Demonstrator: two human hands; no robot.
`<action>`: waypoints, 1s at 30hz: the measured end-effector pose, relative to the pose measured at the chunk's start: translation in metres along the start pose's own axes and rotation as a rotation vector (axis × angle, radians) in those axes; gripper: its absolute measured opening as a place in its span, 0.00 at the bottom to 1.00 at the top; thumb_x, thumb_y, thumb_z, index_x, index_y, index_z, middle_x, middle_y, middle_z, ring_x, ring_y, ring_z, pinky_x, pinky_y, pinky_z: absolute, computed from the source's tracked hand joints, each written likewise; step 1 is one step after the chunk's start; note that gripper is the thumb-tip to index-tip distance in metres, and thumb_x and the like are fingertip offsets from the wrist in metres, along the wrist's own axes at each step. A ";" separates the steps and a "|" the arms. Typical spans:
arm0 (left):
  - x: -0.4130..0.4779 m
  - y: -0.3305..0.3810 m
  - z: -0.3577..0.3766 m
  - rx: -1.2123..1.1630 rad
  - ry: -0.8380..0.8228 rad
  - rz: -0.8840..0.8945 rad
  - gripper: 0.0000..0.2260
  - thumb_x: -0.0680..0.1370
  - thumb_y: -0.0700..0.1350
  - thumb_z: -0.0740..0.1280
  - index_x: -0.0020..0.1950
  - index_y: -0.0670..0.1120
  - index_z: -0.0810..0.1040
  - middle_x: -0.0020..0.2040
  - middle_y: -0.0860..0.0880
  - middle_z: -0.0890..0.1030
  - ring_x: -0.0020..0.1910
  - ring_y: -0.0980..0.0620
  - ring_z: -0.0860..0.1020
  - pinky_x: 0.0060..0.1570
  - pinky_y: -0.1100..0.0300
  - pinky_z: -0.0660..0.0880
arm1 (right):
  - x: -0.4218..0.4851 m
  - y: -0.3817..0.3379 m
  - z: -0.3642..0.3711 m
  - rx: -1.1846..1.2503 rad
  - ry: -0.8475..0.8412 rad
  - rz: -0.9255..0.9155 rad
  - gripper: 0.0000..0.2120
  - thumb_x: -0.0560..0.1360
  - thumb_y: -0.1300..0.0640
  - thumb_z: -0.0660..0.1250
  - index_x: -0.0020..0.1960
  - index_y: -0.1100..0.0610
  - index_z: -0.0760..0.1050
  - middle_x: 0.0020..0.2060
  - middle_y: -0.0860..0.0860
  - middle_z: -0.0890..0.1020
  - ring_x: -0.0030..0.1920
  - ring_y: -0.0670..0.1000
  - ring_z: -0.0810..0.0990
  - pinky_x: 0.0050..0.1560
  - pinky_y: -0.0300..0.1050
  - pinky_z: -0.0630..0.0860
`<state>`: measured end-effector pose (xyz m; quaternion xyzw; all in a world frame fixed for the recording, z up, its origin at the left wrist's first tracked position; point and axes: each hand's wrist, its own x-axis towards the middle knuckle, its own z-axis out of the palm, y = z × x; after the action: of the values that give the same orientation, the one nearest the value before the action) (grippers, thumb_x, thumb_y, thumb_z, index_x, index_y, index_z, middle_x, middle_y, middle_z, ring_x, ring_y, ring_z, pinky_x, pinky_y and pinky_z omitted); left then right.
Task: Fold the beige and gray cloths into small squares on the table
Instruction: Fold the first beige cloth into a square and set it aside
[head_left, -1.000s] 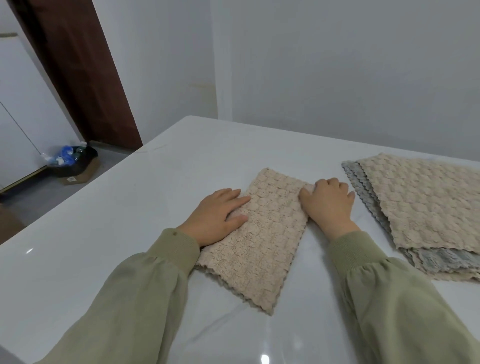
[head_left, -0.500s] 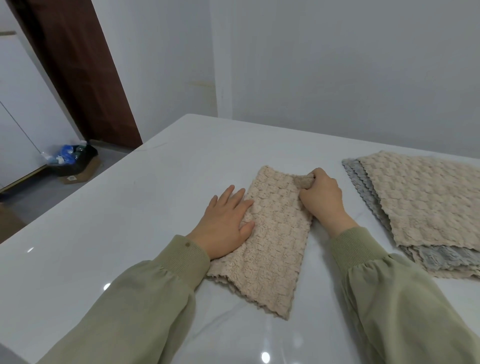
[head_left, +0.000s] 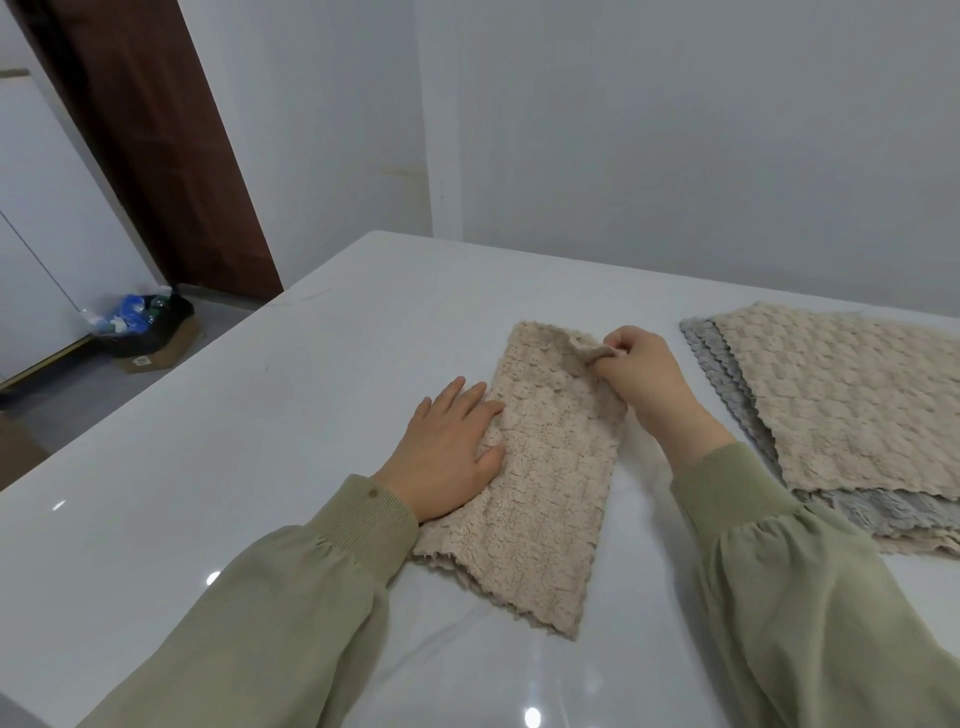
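Left hand lies flat on the beige cloth, fingers straight and spread a little, pressing the cloth's left side down onto the white table. Its thumb points toward the cloth's middle, and the heel of the palm sits over the left edge.

Right hand is closed on the cloth's far right corner. Thumb and curled fingers pinch a small bunch of fabric, which stands raised off the table while the rest of the cloth stays flat.

The beige cloth is a long, narrow strip, already folded lengthwise. It runs from near to far in the middle of the table, with a zigzag edge at its near end.

Both arms wear olive-green sleeves with ribbed cuffs. The right forearm lies between the strip and a stack of cloths on the right side of the table.

That stack lies flat and apart from the strip. It has 1 beige cloth on top. Gray cloths under it show scalloped edges on the left and a fluffy band on the near side, and a beige layer lies at the very bottom.

On the floor at far left, near a brown door, sits a cardboard box holding a dark bag with blue items.
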<state>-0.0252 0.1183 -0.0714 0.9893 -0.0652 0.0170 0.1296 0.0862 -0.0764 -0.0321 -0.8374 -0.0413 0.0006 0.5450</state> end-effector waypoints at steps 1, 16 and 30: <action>0.001 0.000 -0.002 -0.072 0.029 -0.005 0.25 0.80 0.53 0.57 0.75 0.51 0.57 0.78 0.50 0.52 0.77 0.51 0.46 0.75 0.49 0.48 | -0.002 -0.005 -0.002 0.183 -0.051 0.016 0.12 0.71 0.72 0.64 0.40 0.55 0.72 0.34 0.52 0.74 0.37 0.53 0.75 0.37 0.44 0.74; 0.053 -0.004 -0.053 -1.367 0.265 -0.184 0.14 0.68 0.44 0.76 0.46 0.37 0.78 0.41 0.44 0.77 0.43 0.46 0.75 0.48 0.51 0.71 | -0.014 -0.035 -0.019 0.532 -0.250 -0.001 0.27 0.68 0.81 0.62 0.59 0.59 0.76 0.32 0.50 0.78 0.36 0.50 0.78 0.44 0.45 0.77; 0.056 -0.004 -0.065 -0.916 0.456 -0.218 0.17 0.70 0.43 0.75 0.34 0.33 0.71 0.30 0.45 0.68 0.31 0.52 0.66 0.34 0.60 0.62 | -0.016 -0.034 -0.015 0.190 0.110 -0.075 0.07 0.71 0.61 0.72 0.34 0.57 0.79 0.25 0.50 0.75 0.28 0.45 0.70 0.35 0.37 0.69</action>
<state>0.0294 0.1322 -0.0073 0.8033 0.0674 0.1882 0.5610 0.0691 -0.0776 0.0039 -0.7787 -0.0422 -0.0620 0.6229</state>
